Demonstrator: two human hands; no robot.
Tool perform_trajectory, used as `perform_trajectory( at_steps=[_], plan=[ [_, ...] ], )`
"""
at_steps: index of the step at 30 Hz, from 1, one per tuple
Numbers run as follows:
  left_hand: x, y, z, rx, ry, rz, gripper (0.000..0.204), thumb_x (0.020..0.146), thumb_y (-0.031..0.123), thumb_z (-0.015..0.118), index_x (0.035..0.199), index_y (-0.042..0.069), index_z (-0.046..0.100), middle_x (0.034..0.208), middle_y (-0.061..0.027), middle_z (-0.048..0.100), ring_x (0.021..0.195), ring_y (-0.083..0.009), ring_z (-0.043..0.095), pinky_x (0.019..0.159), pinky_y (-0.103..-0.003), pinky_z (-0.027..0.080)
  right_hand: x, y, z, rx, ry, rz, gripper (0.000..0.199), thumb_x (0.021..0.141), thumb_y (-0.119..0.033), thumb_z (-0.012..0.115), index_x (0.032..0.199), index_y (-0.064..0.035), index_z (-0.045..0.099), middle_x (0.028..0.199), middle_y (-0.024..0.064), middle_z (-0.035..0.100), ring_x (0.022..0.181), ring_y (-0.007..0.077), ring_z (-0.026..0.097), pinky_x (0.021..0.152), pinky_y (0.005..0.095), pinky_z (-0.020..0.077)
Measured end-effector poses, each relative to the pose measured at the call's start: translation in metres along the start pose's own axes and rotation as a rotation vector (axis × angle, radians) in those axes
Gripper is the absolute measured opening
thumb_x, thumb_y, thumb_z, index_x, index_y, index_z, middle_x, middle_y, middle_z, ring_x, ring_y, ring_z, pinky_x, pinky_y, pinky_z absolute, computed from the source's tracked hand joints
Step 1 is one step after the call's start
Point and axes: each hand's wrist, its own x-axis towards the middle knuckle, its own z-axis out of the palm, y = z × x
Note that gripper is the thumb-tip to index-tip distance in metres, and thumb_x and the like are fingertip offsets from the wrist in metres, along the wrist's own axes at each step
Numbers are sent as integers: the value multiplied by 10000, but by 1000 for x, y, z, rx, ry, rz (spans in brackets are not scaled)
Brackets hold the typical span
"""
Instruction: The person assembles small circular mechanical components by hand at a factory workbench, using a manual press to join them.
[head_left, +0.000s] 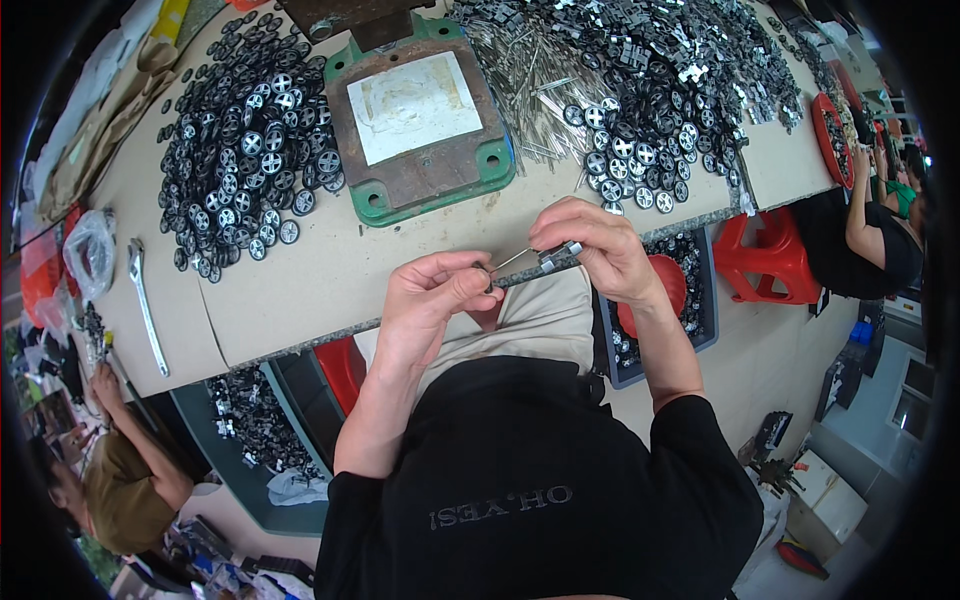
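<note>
My left hand is closed in a pinch on a small dark wheel, mostly covered by the fingertips. A thin metal pin runs from that wheel to the fingertips of my right hand. The right fingers are closed too, and a small black-and-silver clip-like part shows under them. Whether pin and clip are joined cannot be made out. Both hands are over the table's near edge, just in front of a green-and-brown metal press base with a pale sheet on it.
Black-and-silver wheels lie heaped on the left and right. Behind are metal pins and small clip parts. A wrench rests at left. Filled bins and a red stool stand below table height. Other people work at both sides.
</note>
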Motion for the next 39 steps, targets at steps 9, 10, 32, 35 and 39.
perform_trajectory(
  at_steps=[9, 10, 32, 35, 39],
  plan=[
    [-1, 3, -3, -36, -10, -73, 212, 841, 71, 599, 1012, -55, 605, 877, -174, 639, 739, -237, 662, 643, -263, 573, 0, -3, -4, -53, -62, -106, 382, 640, 176, 457, 906, -6, 661, 963, 111, 617, 925, 253, 588, 776, 328, 487],
    [-1, 3, -3, -36, -10, -73, 212, 841, 71, 599, 1012, -55, 605, 877, -174, 639, 739, -237, 662, 643, -263, 573, 1, -6, -5, -141, -92, -171, 380, 622, 171, 471, 895, -7, 668, 955, 106, 626, 924, 263, 587, 775, 331, 491],
    [-5, -11, 2, -8, -11, -12, 236, 823, 48, 614, 1036, -52, 593, 884, -158, 643, 770, -252, 659, 686, -291, 576, -5, -20, -17, -176, -176, -57, 396, 644, 159, 470, 959, 19, 666, 1020, 162, 640, 1013, 325, 567, 841, 357, 480],
    [-5, -12, 5, -10, 4, 53, 239, 815, 35, 620, 1037, -50, 590, 893, -153, 645, 785, -254, 658, 698, -303, 574, -10, -9, -14, 49, -219, -31, 501, 698, 174, 431, 1152, 17, 574, 1219, 177, 538, 1142, 327, 504, 925, 368, 429],
    [-4, -15, 13, 52, 59, 196, 245, 803, 19, 631, 1037, -42, 589, 899, -143, 647, 800, -258, 657, 721, -323, 565, -11, -13, 9, 712, 138, 123, 596, 779, 146, 354, 1361, 45, 281, 1450, 162, 224, 1245, 271, 398, 1022, 362, 334]
  ],
)
